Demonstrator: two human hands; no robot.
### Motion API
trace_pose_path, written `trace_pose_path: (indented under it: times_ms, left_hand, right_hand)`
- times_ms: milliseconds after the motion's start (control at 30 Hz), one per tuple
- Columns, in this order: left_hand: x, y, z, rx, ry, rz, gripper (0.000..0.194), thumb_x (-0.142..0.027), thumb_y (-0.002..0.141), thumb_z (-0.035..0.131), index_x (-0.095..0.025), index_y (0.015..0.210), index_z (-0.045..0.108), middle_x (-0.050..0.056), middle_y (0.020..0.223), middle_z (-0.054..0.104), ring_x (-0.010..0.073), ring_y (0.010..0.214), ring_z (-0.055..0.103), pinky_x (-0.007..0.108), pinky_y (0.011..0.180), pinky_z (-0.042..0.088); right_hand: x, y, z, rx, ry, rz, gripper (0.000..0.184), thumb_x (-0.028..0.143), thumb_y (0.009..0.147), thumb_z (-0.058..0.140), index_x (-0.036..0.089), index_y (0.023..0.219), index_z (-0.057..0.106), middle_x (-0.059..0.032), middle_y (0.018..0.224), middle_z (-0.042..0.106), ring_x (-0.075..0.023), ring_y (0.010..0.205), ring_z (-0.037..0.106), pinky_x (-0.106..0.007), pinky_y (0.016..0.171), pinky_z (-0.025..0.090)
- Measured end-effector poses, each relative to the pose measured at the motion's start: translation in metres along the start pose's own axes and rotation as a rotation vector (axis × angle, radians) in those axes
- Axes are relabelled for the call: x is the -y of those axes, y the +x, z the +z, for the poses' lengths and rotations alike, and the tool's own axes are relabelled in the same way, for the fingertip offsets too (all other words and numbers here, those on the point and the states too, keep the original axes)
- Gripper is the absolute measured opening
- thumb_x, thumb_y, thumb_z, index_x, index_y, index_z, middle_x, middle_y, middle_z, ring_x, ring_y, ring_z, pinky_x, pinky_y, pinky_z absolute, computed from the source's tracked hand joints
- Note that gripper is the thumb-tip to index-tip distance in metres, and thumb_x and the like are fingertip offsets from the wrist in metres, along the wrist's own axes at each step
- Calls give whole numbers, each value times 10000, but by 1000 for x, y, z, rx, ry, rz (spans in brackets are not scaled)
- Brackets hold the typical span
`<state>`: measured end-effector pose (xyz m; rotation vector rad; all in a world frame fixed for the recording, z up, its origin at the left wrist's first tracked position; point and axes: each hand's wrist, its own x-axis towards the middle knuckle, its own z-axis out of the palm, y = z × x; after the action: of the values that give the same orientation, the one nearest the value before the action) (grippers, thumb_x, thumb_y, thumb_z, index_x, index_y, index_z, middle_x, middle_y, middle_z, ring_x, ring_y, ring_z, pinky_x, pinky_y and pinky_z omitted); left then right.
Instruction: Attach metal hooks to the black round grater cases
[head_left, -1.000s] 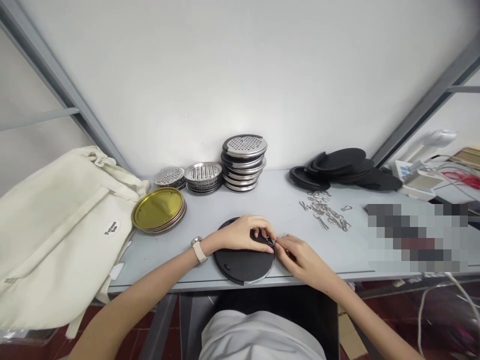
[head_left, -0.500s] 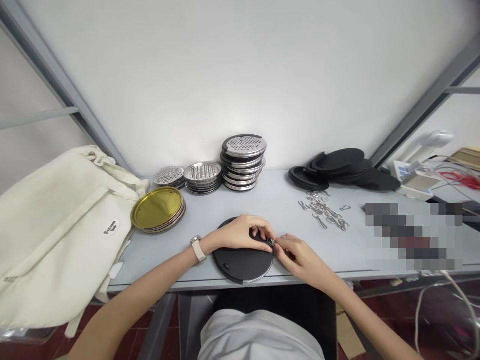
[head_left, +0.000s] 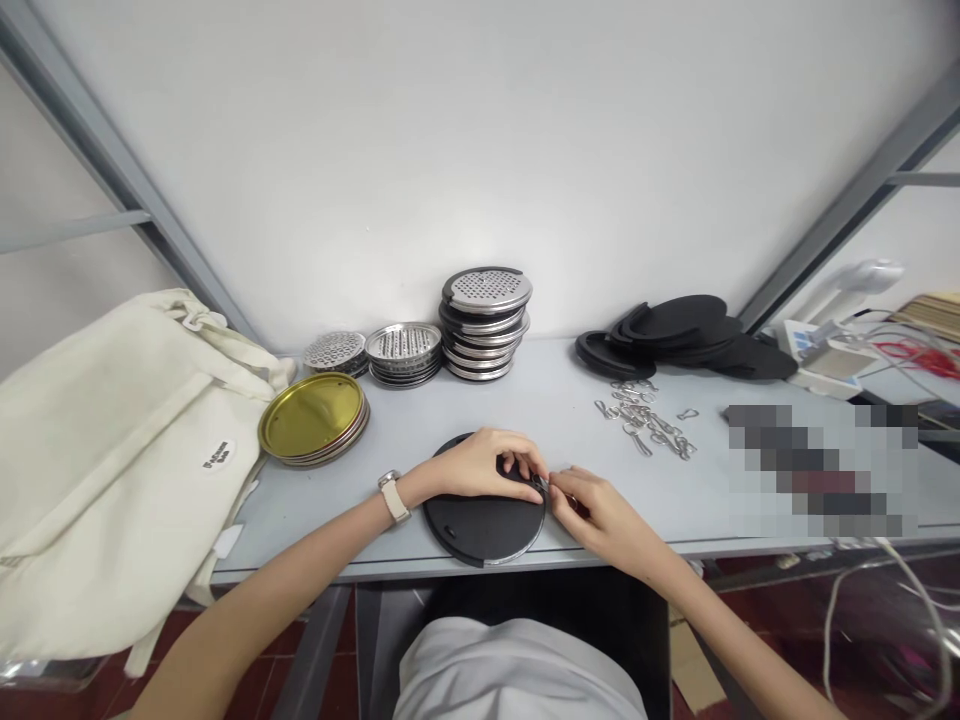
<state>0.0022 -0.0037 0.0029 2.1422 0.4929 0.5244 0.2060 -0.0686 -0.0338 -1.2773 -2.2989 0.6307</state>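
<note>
A round black disc [head_left: 487, 528] with a partly metal rim lies near the table's front edge. My left hand [head_left: 491, 463] rests across its top and pinches its right edge between thumb and fingers. Against that same edge, my right hand [head_left: 589, 507] is closed, thumb to forefinger, on a small metal clip [head_left: 541, 483]; the fingers mostly cover it. Several loose metal clips [head_left: 651, 420] lie scattered beyond my right hand. At the back stands a pile of grater discs set in black holders [head_left: 486, 325].
Left of that pile are stacks of silver grater discs [head_left: 405, 345] and gold round plates [head_left: 311, 415]. Black round holders [head_left: 675, 335] are heaped at the back right. A cream bag [head_left: 135, 450] fills the left side. Wires and a white device [head_left: 821, 360] are at the right.
Both hands stay at the disc's right edge with almost no movement. The whole view has shifted very slightly.
</note>
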Motion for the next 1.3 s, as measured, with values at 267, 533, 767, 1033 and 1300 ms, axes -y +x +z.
trace_pose_path:
  times_ms: [267,533,767,1033,1300]
  left_hand:
    - [1,0,1,-4,48,39,229,-263,759,698,-153,955,658,44,892,602,119,804,563,218,725,454]
    - [3,0,1,-37,38,2,290,-277,726,725,-162,975,632,48,939,574,122,809,561,241,751,469]
    - [3,0,3,-46,24,-14,241,-275,711,735,-156,889,625,27,893,545,98,742,530,231,707,468]
    - [3,-1,3,-50,54,-14,210,-293,715,732,-150,846,653,25,881,545,96,746,519,224,714,459]
    - [2,-1,3,-72,94,-38,221,-273,696,743,-160,863,655,30,893,545,117,789,531,244,752,461]
  right_hand:
    - [2,1,-1,-7,-28,-19,269,232,948,350,188,733,506,-13,661,507,-155,648,473,-276,627,358]
    - [3,1,4,-57,-87,-28,297,261,972,314,200,731,478,-11,639,482,-168,644,460,-289,626,350]
    - [3,0,4,-44,-101,-31,304,252,975,307,206,704,436,-10,644,476,-169,650,458,-293,635,356]
    - [4,1,3,-48,-101,-36,289,223,963,325,208,696,435,-5,634,474,-164,635,452,-294,634,361]
    - [4,3,4,-58,-94,-28,292,218,957,343,206,682,438,-4,626,470,-162,633,451,-291,625,357]
